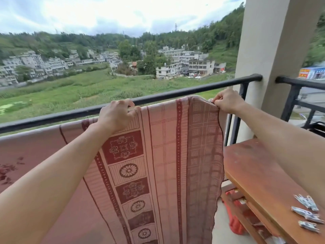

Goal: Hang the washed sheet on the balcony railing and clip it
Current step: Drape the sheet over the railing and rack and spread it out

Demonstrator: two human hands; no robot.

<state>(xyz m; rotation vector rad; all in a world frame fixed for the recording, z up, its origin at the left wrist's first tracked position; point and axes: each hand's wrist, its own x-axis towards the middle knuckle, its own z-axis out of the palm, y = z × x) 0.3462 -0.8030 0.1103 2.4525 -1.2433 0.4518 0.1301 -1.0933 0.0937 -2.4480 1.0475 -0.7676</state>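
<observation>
A pink sheet with dark red flower and square patterns hangs in front of the black balcony railing, its top edge held up near the rail. My left hand grips the top edge near the middle. My right hand pinches the sheet's right corner just below the rail. Several metal clothes clips lie on a wooden table at the lower right. The sheet's left part sags below the rail.
A wooden table stands to the right, close to the railing. A beige pillar rises at the railing's right end. Red items lie under the table. Fields and houses lie beyond the balcony.
</observation>
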